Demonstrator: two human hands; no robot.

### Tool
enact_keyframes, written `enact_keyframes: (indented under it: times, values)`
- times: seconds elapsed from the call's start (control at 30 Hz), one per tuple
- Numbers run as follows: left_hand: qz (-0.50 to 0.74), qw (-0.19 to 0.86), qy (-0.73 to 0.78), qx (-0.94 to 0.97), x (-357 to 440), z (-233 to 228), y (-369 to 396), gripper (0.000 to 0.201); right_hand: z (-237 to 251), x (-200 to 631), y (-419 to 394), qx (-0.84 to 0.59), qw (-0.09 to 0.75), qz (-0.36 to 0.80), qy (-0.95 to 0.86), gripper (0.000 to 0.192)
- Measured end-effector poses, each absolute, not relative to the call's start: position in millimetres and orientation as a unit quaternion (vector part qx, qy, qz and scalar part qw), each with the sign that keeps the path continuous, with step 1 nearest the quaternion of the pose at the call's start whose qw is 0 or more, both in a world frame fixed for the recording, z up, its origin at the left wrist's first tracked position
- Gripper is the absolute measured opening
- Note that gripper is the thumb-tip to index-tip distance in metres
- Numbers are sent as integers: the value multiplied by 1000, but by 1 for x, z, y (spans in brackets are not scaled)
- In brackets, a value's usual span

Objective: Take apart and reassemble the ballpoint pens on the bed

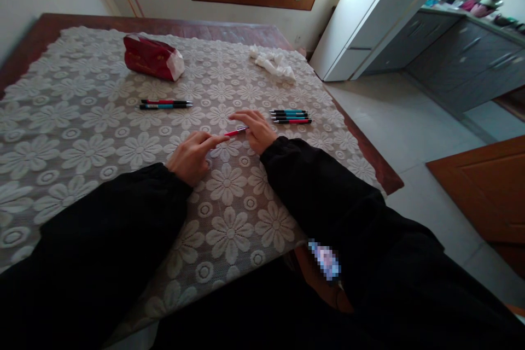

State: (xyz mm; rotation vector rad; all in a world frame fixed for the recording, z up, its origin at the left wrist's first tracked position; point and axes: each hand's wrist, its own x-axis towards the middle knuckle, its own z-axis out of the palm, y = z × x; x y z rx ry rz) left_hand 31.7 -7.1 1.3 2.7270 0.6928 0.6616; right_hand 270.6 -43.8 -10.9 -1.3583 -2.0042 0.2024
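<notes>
Red pen pinched between both hands.

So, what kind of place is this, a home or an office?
Most likely a home, a dining area beside a kitchen. The table wears a lace cloth, kitchen cabinets stand at the right, and a tissue pack lies near the pens.

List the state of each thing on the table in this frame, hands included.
red pen: held at both ends, level above the cloth
left hand: fingertips on pen
right hand: fingers on pen
four pens: lying side by side
two pens: lying together
red tissue pack: lying, opened
</notes>
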Motion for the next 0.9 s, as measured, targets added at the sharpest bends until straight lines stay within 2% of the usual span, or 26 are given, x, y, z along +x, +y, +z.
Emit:
enact_keyframes:
  times: [0.07, 0.13, 0.2, 0.27, 0.47, 0.7, 0.9]
  values:
    - [220, 121, 246, 936, 31, 1, -7, 76, -15, 271, -42, -521, 299, 63, -797, 45]
    - [214, 116, 251, 937, 31, 2, -7, 76, -17, 270, -41, -516, 268, 54, -812, 32]
    - [208, 115, 255, 937, 31, 2, -8, 76, -17, 269, -41, -523, 259, 51, -810, 17]
    - [204, 116, 262, 936, 32, 2, -8, 76, -15, 269, -42, -546, 262, 50, -794, 11]
    - [192, 103, 288, 932, 31, 0, -7, 77, -4, 267, -48, -544, 299, 45, -783, 20]
    - [181, 101, 304, 930, 31, 0, -8, 74, -8, 263, -49, -489, 280, 55, -824, 23]
    - [184, 101, 299, 931, 31, 0, -7, 73, -10, 262, -47, -474, 277, 107, -829, 22]
